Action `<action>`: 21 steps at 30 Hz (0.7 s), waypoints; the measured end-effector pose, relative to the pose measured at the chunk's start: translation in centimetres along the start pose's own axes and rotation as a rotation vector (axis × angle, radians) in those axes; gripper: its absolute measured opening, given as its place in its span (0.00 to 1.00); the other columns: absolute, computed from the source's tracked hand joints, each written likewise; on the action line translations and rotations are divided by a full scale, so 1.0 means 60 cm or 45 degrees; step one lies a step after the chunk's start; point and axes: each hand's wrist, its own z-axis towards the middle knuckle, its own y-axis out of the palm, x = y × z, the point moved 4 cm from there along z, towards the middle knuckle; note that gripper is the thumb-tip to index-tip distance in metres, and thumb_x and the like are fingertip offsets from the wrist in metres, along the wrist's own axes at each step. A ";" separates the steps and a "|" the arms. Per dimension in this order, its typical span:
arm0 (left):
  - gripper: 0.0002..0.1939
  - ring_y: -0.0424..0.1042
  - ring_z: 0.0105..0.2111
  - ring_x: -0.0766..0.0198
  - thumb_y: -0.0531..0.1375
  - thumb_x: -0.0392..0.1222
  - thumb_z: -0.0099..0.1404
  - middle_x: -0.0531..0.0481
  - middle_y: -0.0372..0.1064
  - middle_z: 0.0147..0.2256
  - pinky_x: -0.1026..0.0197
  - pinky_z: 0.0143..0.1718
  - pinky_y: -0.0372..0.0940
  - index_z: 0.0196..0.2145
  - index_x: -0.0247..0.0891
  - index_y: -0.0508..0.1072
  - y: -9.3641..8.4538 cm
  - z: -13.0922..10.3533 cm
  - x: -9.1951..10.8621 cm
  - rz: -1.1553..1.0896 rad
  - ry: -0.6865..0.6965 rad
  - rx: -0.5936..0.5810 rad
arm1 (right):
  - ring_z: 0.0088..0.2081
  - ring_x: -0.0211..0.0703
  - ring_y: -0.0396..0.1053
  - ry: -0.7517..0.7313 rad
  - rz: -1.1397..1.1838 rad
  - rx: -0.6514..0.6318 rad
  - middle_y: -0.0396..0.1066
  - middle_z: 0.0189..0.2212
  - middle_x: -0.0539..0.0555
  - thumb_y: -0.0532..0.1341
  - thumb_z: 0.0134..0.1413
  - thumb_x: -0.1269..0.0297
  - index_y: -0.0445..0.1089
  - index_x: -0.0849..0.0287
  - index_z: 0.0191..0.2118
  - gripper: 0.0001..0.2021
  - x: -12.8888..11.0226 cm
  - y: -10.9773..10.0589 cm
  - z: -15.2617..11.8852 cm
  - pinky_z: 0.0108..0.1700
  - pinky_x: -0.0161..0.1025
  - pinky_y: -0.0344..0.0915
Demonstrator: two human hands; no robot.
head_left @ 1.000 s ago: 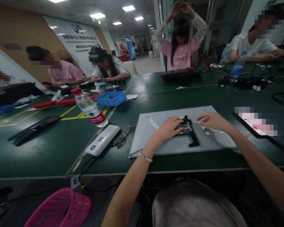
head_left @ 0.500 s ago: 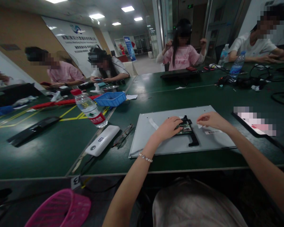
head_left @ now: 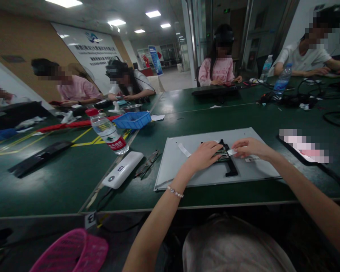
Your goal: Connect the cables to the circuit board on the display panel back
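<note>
A grey flat panel [head_left: 200, 172] lies on the table in front of me, with a black bracket [head_left: 231, 166] and a green circuit board [head_left: 222, 154] on it. My left hand [head_left: 204, 156] is over the board's left side, fingers bent onto it and thumb at the near edge; its fingertips are partly hidden. My right hand [head_left: 248, 148] pinches a small white strip [head_left: 231, 152] at the bracket's right edge. Another white strip [head_left: 184, 150] lies on the panel's left part. A printed label [head_left: 252, 159] shows under my right hand.
Left of the panel are glasses [head_left: 147, 165], a white power bank [head_left: 122, 170], a water bottle [head_left: 109, 134] and a blue tray [head_left: 133, 120]. A phone [head_left: 302, 147] lies right. A pink basket [head_left: 73, 251] stands below the table edge. Several people sit around the table.
My right hand has moved left with the white strip, to the bracket's edge. My left hand stays nearly in place. The person across the table has lowered both hands to the table.
</note>
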 end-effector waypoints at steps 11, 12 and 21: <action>0.19 0.59 0.57 0.56 0.48 0.46 0.71 0.42 0.61 0.55 0.52 0.58 0.54 0.56 0.41 0.63 0.003 0.008 0.036 0.002 0.168 0.031 | 0.32 0.45 0.73 -0.083 -0.320 -0.012 0.76 0.29 0.54 0.64 0.43 0.62 0.74 0.59 0.33 0.09 0.011 -0.001 0.014 0.35 0.38 0.67; 0.18 0.59 0.58 0.56 0.49 0.46 0.71 0.42 0.61 0.56 0.51 0.59 0.54 0.56 0.41 0.64 0.007 0.009 0.038 0.017 0.184 0.018 | 0.32 0.44 0.73 -0.077 -0.341 -0.011 0.76 0.28 0.54 0.63 0.44 0.62 0.74 0.59 0.33 0.09 0.011 0.001 0.014 0.33 0.37 0.66; 0.15 0.59 0.57 0.57 0.52 0.40 0.68 0.43 0.62 0.54 0.53 0.59 0.54 0.51 0.39 0.67 0.029 0.011 0.036 0.066 0.215 -0.011 | 0.29 0.42 0.72 -0.213 -0.580 0.063 0.76 0.33 0.54 0.63 0.42 0.62 0.74 0.58 0.33 0.10 0.005 0.008 0.013 0.32 0.37 0.65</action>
